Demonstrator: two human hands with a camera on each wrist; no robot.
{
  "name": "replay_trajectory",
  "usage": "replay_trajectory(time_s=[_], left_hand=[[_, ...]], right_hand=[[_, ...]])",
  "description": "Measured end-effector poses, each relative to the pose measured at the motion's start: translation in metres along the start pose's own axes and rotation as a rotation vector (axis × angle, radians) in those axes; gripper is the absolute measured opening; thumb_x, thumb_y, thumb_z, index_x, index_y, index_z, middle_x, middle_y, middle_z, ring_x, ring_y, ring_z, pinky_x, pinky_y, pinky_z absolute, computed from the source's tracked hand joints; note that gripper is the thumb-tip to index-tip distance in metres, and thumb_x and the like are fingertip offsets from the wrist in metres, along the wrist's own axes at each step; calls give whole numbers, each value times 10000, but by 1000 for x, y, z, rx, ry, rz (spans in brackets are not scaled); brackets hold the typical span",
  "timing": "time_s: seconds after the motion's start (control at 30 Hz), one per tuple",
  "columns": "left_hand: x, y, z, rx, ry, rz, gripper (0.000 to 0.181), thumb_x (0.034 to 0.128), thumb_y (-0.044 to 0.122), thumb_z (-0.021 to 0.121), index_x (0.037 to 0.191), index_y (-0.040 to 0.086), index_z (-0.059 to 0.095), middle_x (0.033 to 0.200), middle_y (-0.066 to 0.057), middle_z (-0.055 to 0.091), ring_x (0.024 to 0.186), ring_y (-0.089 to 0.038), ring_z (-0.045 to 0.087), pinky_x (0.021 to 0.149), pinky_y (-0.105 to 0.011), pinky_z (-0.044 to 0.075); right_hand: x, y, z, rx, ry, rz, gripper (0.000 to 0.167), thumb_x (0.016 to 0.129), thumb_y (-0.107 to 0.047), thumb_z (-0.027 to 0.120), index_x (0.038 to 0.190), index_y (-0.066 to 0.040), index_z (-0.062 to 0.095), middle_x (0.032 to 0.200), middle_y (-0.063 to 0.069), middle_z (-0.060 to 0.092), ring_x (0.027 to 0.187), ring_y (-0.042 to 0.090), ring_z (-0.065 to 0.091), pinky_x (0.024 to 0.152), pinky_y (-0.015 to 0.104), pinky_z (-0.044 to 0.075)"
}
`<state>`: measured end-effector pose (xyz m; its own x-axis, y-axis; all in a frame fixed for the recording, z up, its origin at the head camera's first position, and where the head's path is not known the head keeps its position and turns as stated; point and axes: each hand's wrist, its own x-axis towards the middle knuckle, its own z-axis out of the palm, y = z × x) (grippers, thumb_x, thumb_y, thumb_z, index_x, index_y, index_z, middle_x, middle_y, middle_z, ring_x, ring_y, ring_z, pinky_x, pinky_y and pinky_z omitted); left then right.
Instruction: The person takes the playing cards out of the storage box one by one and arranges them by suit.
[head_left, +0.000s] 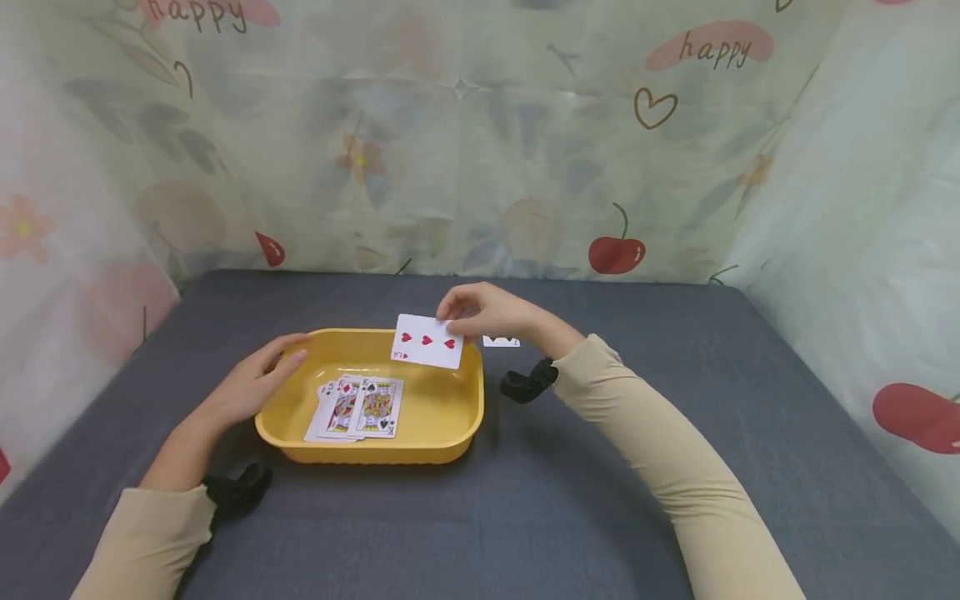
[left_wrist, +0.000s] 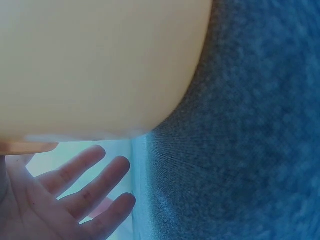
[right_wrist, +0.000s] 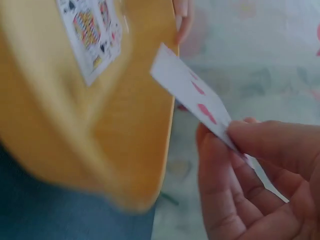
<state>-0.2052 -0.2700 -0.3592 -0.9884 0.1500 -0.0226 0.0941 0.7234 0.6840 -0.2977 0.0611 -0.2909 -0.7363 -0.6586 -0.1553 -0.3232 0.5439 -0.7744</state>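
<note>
My right hand (head_left: pixel 491 315) pinches a playing card, the three of hearts (head_left: pixel 426 340), by its right end. The card is held face up above the back right of a yellow tray (head_left: pixel 442 451). In the right wrist view, thumb and fingers meet on the card (right_wrist: pixel 192 92). My left hand (head_left: pixel 243 387) rests at the tray's left rim; in the left wrist view its fingers (left_wrist: pixel 95 192) are spread and nearly straight beside the tray wall (left_wrist: pixel 100 65). Several overlapping cards lie face up in the tray, the king of spades (head_left: pixel 378 408) on top.
Another white card (head_left: pixel 501 342) lies on the dark grey cloth (head_left: pixel 600 542), right of the tray and partly behind my right hand. A patterned curtain (head_left: pixel 465 167) stands at the back and both sides. Black wrist straps (head_left: pixel 528 382) sit on both arms.
</note>
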Motion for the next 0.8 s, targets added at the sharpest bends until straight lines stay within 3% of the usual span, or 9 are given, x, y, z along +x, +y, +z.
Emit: replay_trajectory(time_s=[0.27, 0.5, 0.8], left_hand=[[0, 0, 0, -3, -3, -6, 591, 988, 466, 343, 1442, 90, 307, 1478, -253, 297, 1296, -447, 357, 1015, -608, 329], [-1, 2, 0, 1, -4, -6, 584, 991, 457, 341, 1439, 83, 309, 1482, -256, 288, 1307, -452, 338, 1026, -619, 307], [-1, 3, -1, 1, -4, -7, 585, 992, 452, 346, 1441, 80, 306, 1482, -259, 285, 1306, -450, 340, 1030, -616, 307]], right_hand=[[-16, 32, -19, 154, 187, 39, 224, 902, -141, 591, 1113, -67, 580, 1114, 105, 587, 911, 214, 570, 786, 301, 522], [-27, 61, -29, 216, 372, 156, 279, 910, -124, 560, 1175, -35, 548, 1219, 146, 540, 1010, 245, 545, 962, 454, 473], [-35, 100, -44, 248, 575, 258, 322, 912, -76, 531, 1213, 38, 538, 1204, 212, 554, 891, 174, 554, 896, 412, 493]])
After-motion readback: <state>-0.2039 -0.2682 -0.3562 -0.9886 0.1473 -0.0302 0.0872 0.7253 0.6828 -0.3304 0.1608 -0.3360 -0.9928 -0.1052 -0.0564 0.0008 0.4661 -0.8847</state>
